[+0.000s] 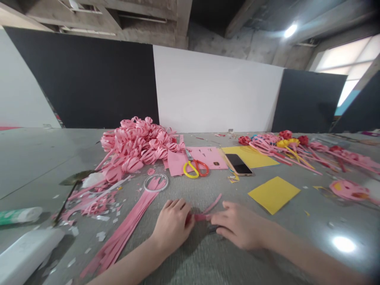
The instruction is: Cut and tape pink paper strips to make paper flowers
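Near the front middle of the grey surface, my left hand (173,222) is closed with its fingers curled round one end of a pink paper strip (202,217). My right hand (242,226) has its fingertips on the strip's other end. A thin tail of pink paper (213,203) sticks up behind the fingers. Under my right fingertips lies a small dark object (212,228), mostly covered and too blurred to name. To the left of my left hand, a bundle of pink paper strips (130,225) runs through a roll of tape (145,183).
Beyond my hands lie scissors (193,168), pink paper sheets (177,163), a phone (239,164) and a yellow sheet (274,194). A heap of pink paper loops (139,142) stands at back left. Paper flowers (285,143) lie at back right. A tube (20,215) and white box (29,253) sit left.
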Demonstrator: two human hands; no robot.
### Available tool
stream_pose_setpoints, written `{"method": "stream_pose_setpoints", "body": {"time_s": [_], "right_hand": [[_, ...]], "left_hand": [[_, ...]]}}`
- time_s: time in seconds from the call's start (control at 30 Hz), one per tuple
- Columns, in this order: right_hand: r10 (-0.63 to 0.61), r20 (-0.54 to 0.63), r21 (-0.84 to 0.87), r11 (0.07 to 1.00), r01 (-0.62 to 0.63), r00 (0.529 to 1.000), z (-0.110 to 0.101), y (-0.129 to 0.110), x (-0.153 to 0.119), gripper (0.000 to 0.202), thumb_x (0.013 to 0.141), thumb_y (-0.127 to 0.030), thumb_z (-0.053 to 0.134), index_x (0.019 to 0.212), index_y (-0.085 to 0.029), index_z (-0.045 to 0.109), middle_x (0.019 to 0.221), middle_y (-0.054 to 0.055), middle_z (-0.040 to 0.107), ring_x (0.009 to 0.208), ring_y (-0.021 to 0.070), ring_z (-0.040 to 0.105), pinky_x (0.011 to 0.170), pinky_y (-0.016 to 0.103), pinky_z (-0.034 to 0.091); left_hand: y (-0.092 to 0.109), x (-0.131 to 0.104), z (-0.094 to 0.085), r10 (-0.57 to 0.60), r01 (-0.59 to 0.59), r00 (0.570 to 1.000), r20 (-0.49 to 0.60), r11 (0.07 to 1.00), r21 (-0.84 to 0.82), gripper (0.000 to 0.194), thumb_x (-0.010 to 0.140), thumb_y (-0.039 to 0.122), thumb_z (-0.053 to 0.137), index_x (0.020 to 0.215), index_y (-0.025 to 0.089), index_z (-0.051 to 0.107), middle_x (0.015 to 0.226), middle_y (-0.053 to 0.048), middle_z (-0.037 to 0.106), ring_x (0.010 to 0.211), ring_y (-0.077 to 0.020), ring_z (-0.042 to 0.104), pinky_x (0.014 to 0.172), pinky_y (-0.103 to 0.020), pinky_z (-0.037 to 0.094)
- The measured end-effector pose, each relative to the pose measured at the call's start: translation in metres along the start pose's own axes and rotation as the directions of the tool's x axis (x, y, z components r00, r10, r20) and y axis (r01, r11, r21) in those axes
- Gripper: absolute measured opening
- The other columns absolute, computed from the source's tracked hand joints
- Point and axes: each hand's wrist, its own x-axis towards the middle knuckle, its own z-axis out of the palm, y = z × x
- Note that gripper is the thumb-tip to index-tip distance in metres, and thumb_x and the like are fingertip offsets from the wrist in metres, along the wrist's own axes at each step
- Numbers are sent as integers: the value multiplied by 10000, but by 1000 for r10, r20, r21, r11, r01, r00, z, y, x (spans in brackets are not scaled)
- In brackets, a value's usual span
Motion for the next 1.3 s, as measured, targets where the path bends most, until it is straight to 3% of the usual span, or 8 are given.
{"method": "stream_pose_setpoints", "body": {"time_s": [0.1, 0.5, 0.67, 0.8, 1.0, 1.1, 1.3], "right_hand": [[-32, 14, -16, 999, 32, 999, 0, -3, 1, 123, 834, -196, 409, 856, -188, 529, 854, 0, 634, 615, 133, 469, 663, 277, 280], [-1, 17, 41, 999, 1, 1000, -2, -3, 2, 138, 835, -189, 402, 868, -178, 535, 863, 20, 626, 660, 130, 489, 700, 274, 274], [68, 30, 51, 996, -70, 997, -8, 11, -2, 155, 836, -198, 396, 861, -188, 549, 743, 9, 616, 630, 138, 450, 657, 264, 290], [122, 55, 43, 991, -125, 991, -13, 27, -8, 158, 824, -210, 412, 863, -203, 565, 735, 14, 613, 660, 157, 439, 622, 257, 305], [16, 0, 56, 998, -16, 1000, -13, 32, -6, 189, 845, -193, 396, 951, -200, 553, 894, 16, 613, 750, 141, 492, 775, 303, 294], [23, -99, -52, 998, -28, 995, -5, 30, -2, 211, 874, -199, 355, 967, -210, 545, 966, 27, 568, 803, 139, 489, 769, 299, 299], [21, -213, -330, 940, -92, 977, 12, 25, 7, 212, 875, -189, 359, 913, -232, 563, 973, 33, 503, 693, 123, 454, 698, 290, 318]], "left_hand": [[0, 1, -2, 14, -14, 1000, -7, 1000, 13, 148, 793, 282, 460, 702, 185, 526, 731, -14, 562, 725, -178, 522, 674, -311, 340], [-3, 0, 3, 11, -10, 999, -43, 1000, 24, 242, 833, 274, 392, 662, 178, 534, 678, -12, 568, 675, -161, 533, 656, -303, 334], [-5, 1, -2, -5, 6, 999, -45, 1000, 26, 128, 778, 209, 447, 691, 176, 535, 720, -21, 563, 701, -171, 521, 678, -310, 339], [-7, 2, -1, -11, 11, 1000, -25, 1000, -3, 157, 794, 168, 413, 694, 174, 534, 727, -18, 555, 699, -161, 515, 677, -303, 341], [-10, 4, 3, 113, -111, 994, 13, 986, -123, 181, 842, 203, 382, 758, 182, 540, 779, -5, 551, 760, -147, 501, 694, -280, 347], [-11, 5, 2, 140, -137, 990, 13, 982, -131, 176, 845, 195, 381, 776, 185, 543, 779, -2, 549, 761, -144, 490, 695, -275, 345], [-10, 4, -1, 148, -142, 988, 39, 981, -134, 154, 832, 157, 401, 780, 190, 542, 777, 7, 548, 756, -140, 483, 684, -265, 334]]}}
